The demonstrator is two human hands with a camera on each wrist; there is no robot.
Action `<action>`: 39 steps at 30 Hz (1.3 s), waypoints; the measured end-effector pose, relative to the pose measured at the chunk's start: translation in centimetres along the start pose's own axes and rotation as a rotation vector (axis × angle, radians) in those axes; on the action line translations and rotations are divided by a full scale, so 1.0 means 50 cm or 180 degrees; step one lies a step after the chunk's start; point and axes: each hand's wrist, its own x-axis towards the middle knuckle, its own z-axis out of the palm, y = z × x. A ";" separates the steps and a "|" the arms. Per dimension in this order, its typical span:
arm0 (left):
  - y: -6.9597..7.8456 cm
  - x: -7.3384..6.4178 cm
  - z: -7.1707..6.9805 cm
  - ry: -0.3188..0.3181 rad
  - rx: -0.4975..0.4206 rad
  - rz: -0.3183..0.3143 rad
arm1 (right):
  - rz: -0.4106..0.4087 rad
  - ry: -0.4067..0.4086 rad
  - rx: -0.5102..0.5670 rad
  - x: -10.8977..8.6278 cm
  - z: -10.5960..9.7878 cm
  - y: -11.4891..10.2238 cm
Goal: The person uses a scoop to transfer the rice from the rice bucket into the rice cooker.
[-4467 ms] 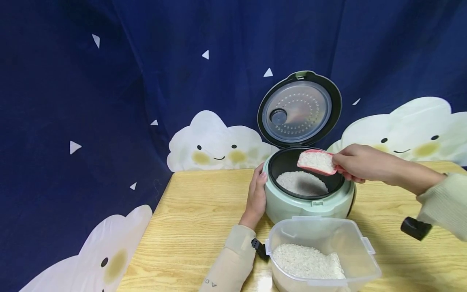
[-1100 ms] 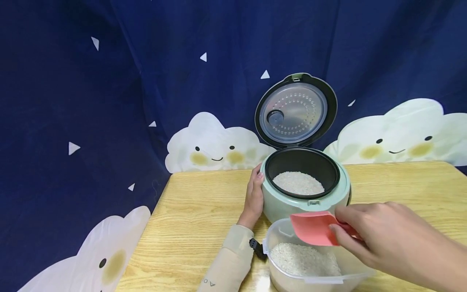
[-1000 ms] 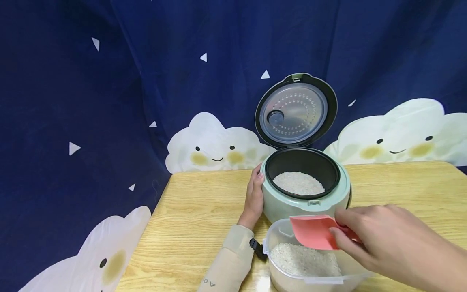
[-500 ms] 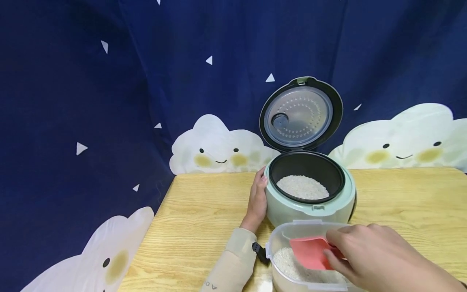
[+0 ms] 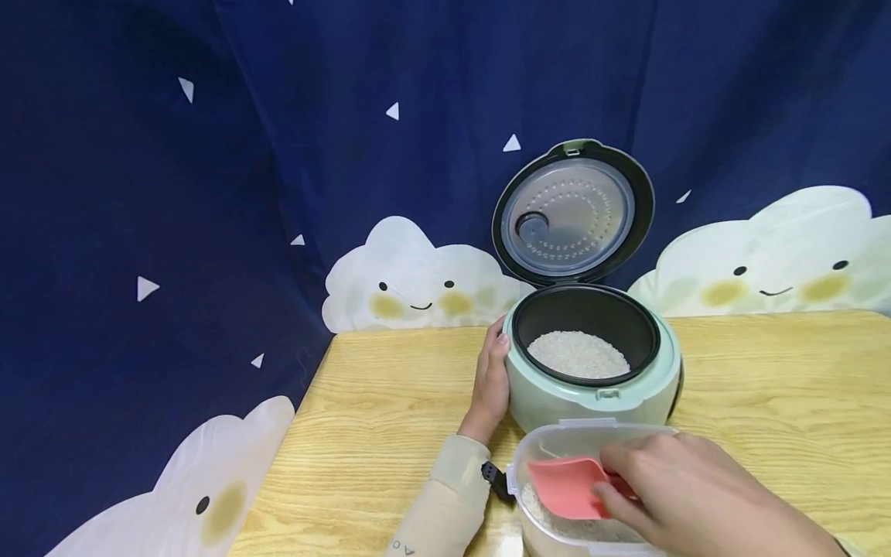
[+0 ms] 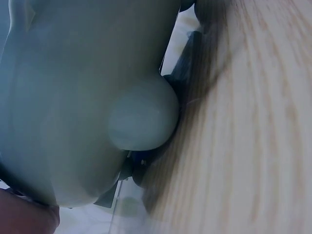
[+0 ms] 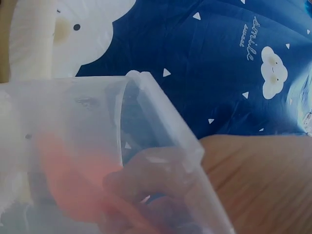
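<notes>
My right hand grips a pink scoop by its handle, low inside a clear plastic box of white rice. The scoop's contents are hidden; in the right wrist view, scoop and fingers show through the cloudy box wall. Behind the box stands a pale green rice cooker, its lid raised. White rice lies in its black inner pot. My left hand rests against the cooker's left side; the left wrist view shows the cooker's body close up.
All of this stands on a wooden table. A dark blue curtain with white clouds and triangles hangs behind the table and at its left. The box is close in front of the cooker, beside my left sleeve.
My right hand moved from above the cooker, with a rice-filled scoop, down to the box. Over the last second the scoop sank into the box and shifted left. My left hand stayed against the cooker.
</notes>
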 end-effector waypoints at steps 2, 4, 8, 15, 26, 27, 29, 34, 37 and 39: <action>0.002 0.000 -0.002 0.0010 0.0001 0.0005 | 0.0003 0.0024 -0.0033 0.002 0.000 -0.003; 0.004 0.000 -0.005 0.0029 -0.0004 -0.0008 | 0.0048 0.0000 -0.0030 0.006 -0.001 -0.007; 0.006 0.000 -0.012 0.0045 -0.0018 -0.0009 | 0.0126 -0.0066 0.0031 0.014 0.000 -0.014; 0.006 0.001 -0.015 -0.0003 -0.0006 0.0008 | -0.0063 0.0203 -0.0100 0.016 0.011 -0.012; 0.003 0.000 -0.014 0.0017 -0.0003 0.0025 | 0.0047 0.0414 -0.0386 0.009 0.018 -0.019; 0.004 0.000 -0.015 0.0030 -0.0003 0.0029 | 0.0054 0.0451 -0.0445 0.009 0.018 -0.021; 0.005 0.002 -0.018 0.0088 -0.0011 0.0042 | 0.0070 0.0509 -0.0573 0.012 0.018 -0.026; 0.008 0.003 -0.014 0.0132 -0.0094 0.0045 | 0.0099 0.0546 -0.0771 0.012 0.018 -0.029; 0.005 0.001 -0.004 0.0070 -0.0117 0.0007 | 0.0178 0.0444 -0.0793 0.008 0.017 -0.025; 0.002 0.000 0.004 0.0028 -0.0121 -0.0037 | 0.0238 0.0391 -0.0809 0.006 0.015 -0.021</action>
